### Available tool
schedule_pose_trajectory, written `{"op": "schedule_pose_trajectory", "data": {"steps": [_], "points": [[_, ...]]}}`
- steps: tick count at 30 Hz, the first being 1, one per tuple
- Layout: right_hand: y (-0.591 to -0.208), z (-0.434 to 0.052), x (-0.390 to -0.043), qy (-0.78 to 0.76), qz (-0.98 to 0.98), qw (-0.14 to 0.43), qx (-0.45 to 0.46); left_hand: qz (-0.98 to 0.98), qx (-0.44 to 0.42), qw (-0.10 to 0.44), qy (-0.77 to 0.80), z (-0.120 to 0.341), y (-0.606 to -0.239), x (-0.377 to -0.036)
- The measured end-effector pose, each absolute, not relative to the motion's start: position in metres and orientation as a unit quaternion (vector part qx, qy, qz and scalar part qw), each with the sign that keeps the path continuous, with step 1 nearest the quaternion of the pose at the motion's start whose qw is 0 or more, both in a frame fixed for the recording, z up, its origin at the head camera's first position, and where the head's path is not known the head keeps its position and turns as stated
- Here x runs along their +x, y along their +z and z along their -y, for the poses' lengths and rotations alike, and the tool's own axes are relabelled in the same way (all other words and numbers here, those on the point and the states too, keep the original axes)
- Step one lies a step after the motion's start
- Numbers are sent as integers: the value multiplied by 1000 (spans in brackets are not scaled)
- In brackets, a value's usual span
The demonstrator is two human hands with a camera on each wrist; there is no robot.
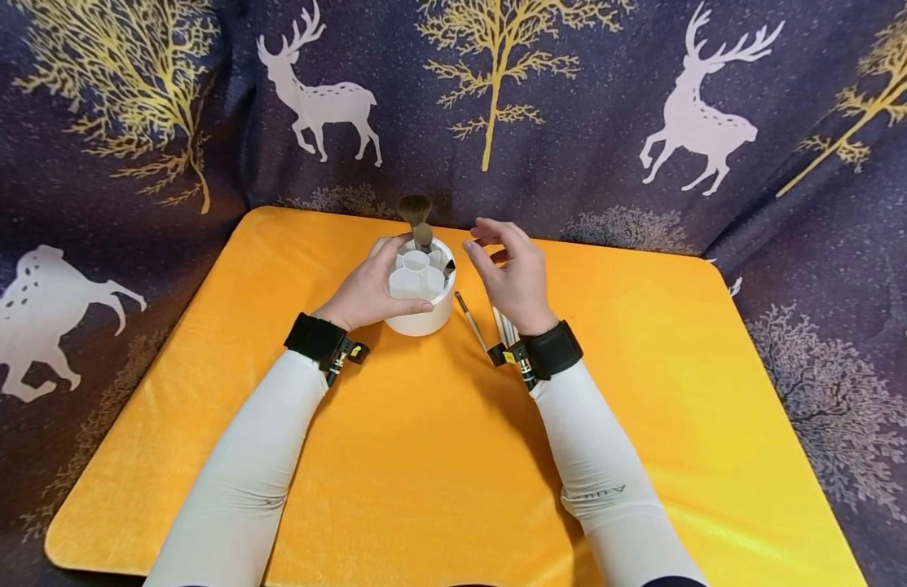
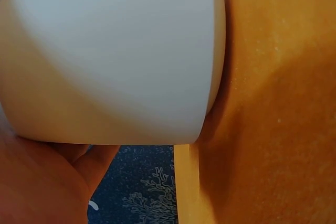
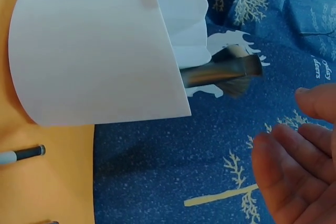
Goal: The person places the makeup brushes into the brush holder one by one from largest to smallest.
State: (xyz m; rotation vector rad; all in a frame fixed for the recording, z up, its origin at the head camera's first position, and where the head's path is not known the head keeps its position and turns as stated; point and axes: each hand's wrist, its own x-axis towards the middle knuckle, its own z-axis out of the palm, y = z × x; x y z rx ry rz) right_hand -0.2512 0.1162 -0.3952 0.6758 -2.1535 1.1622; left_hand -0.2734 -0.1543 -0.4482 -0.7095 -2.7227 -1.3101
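Note:
My left hand (image 1: 365, 289) grips the side of a white round brush holder (image 1: 421, 323), thumb on the near side and fingers around the back. Its top is divided into compartments around a central cup. Fluffy dark makeup brushes (image 1: 414, 209) stand in the rear part, and a smaller brush tip (image 1: 450, 267) leans at the right rim. To the right of the holder, my right hand (image 1: 519, 281) hovers with bent fingers. In the right wrist view, its thumb and fingers (image 3: 268, 161) are apart with nothing between them. The left wrist view shows mostly the holder's wall (image 2: 115, 56).
A thin brush (image 1: 470, 318) lies on the orange tabletop (image 1: 409, 456) between the holder and my right wrist. Several pale brush handles (image 1: 506, 328) lie partly hidden under the right hand. A dark blue cloth with deer and trees (image 1: 424, 114) hangs behind the table.

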Motion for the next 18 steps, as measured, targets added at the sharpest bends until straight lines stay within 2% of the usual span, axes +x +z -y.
{"op": "schedule_pose_trajectory", "data": {"steps": [18], "points": [[-398,-130,-258,408,831,308,220,874,-231,18,-426,155,-450,-274]]}}
